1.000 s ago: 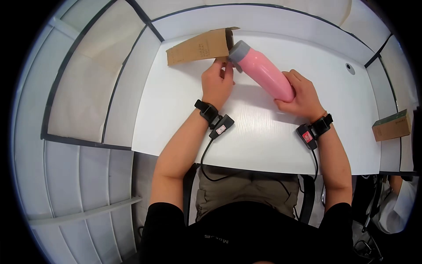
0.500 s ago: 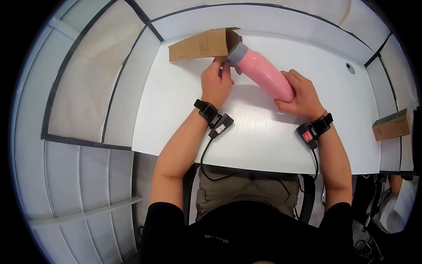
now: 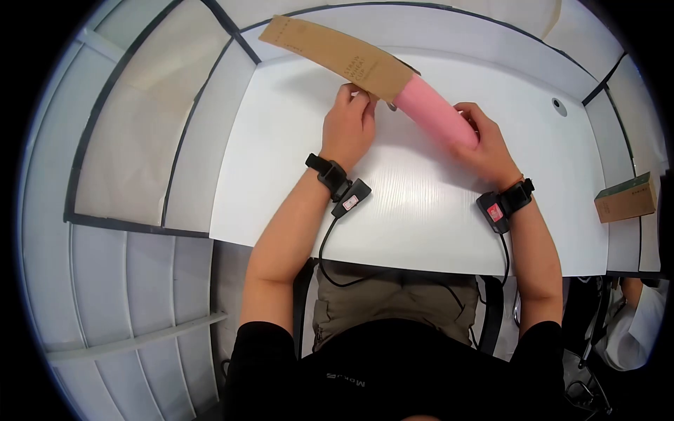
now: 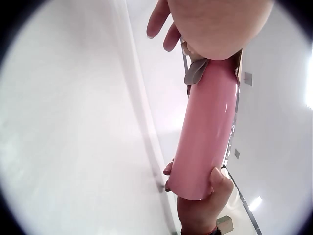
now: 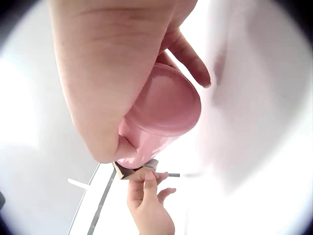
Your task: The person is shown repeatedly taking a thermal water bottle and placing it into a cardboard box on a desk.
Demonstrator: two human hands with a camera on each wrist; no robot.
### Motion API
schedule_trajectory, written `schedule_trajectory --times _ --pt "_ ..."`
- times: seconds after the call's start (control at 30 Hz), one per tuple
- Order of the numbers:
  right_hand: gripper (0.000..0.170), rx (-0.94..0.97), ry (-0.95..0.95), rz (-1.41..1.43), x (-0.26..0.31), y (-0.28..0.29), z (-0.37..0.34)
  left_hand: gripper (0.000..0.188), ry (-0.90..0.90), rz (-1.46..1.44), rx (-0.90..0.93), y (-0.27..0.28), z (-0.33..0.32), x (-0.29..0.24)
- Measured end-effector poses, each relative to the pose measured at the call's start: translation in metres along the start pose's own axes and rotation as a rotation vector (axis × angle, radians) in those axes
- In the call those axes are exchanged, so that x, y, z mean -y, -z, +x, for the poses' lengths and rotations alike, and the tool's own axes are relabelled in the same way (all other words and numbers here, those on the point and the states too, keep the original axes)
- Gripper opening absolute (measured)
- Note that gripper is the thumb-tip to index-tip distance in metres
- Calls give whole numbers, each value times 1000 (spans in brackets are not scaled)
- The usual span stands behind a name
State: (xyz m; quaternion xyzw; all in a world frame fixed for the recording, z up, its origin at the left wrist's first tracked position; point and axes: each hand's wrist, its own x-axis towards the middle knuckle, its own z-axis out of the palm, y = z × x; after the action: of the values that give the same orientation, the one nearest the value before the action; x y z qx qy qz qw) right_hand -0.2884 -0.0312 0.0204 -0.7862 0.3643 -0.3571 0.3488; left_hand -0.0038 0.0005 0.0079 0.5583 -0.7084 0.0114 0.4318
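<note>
In the head view a long brown cardboard box [image 3: 340, 59] is raised and tilted, its open end toward the right. A pink bottle [image 3: 437, 111] has its lid end inside that opening, while the body stays outside. My left hand [image 3: 349, 130] pinches the lower edge of the box near its mouth. My right hand [image 3: 493, 153] grips the bottle around its base, thumb on one side and fingers on the other. From the mouth of the box a grey strap [image 4: 195, 72] sticks out beside the bottle in the left wrist view. The lid itself is hidden in the box.
On the right side of the white table [image 3: 393, 217] a smaller box [image 3: 626, 200] with a green top stands by the low partition. A round cable hole [image 3: 559, 107] is at the back right. A black cable [image 3: 324, 256] runs from my left wrist camera.
The box has lifted and turned, its closed end swinging up and away. The bottle's grey lid, outside the mouth before, has gone inside; my right hand has shifted slightly.
</note>
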Motion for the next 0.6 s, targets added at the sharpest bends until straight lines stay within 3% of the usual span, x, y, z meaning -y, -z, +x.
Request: schedule_trajectory --times 0.07,0.17,0.27,0.47,0.6 --pt "52 -95 38 15 -7 -1 2 11 22 2 14 1 0 0" --pt "45 -153 -81 196 -7 4 3 11 106 -70 40 -1 -1 -1" --pt "41 -170 -98 261 -10 6 2 13 44 -76 102 5 -1 -9" --pt "43 -103 -259 218 -3 2 3 13 -48 -217 274 3 -2 -10" --pt "53 -20 -188 172 -11 -7 5 13 -35 -275 371 3 -1 -13"
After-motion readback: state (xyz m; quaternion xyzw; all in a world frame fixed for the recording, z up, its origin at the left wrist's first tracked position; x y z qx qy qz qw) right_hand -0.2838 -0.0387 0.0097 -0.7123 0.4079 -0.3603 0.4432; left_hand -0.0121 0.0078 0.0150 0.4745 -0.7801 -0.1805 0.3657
